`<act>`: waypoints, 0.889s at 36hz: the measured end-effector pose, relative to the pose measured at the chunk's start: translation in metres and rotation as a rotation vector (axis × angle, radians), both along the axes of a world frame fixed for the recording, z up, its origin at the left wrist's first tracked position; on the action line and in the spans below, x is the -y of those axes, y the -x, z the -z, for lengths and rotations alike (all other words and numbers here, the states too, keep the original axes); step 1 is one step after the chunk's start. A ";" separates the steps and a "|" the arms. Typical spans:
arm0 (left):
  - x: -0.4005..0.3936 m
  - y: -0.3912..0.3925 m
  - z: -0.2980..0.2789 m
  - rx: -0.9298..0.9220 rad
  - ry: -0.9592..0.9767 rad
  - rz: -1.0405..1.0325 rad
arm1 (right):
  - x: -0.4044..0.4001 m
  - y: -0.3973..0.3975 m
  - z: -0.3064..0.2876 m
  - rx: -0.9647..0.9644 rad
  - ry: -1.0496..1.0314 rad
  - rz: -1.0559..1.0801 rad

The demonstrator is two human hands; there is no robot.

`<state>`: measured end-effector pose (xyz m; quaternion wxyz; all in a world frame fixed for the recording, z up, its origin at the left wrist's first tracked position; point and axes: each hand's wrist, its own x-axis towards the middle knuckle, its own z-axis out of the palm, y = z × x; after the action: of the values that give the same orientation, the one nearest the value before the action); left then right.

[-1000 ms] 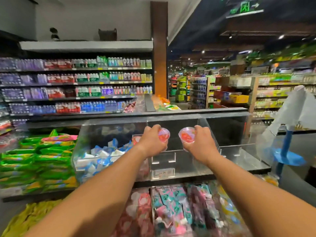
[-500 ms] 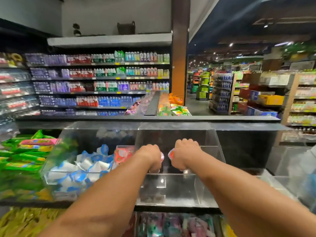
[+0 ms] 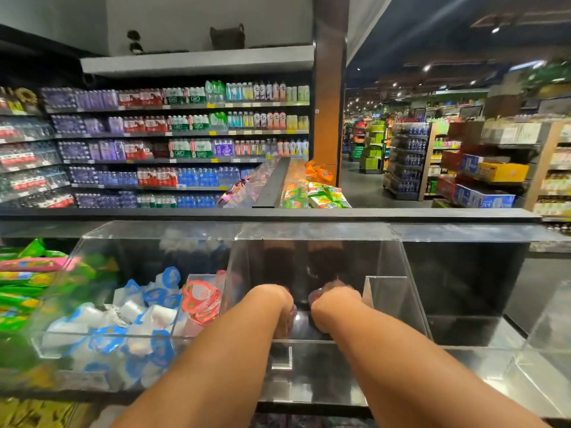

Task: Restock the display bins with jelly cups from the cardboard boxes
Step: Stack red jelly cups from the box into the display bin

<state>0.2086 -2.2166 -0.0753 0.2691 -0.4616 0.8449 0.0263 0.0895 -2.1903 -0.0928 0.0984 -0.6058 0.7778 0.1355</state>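
Note:
Both my hands reach down into the middle clear acrylic bin [image 3: 398,261], which looks bare inside. My left hand [image 3: 275,307] is curled around a red jelly cup [image 3: 292,316], only its edge showing. My right hand [image 3: 335,305] is closed on another red jelly cup [image 3: 315,296], mostly hidden by my fingers. The two hands sit side by side, low over the bin floor. The bin to the left [image 3: 61,344] holds blue-and-white jelly cups [image 3: 145,310] and a few red-lidded cups [image 3: 200,299] against the divider.
Green and pink snack packets [image 3: 27,282] fill the far-left bin. The bin on the right [image 3: 463,288] shows only its dark floor. A dark ledge [image 3: 278,213] runs behind the bins. Bottled drink shelves [image 3: 179,146] stand beyond, and an aisle opens at the right.
Both hands have moved down from above the bin's front edge into the middle bin, still holding the red cups. The view has dropped and closed in on the bins.

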 end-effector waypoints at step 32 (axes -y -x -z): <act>0.007 0.078 -0.001 -0.448 -0.057 0.077 | -0.173 0.081 -0.159 0.159 0.709 0.001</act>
<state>0.1307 -2.2234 -0.0748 0.0884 -0.4036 0.8996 0.1416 0.0083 -2.0173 0.0660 -0.0576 -0.6104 0.7668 -0.1900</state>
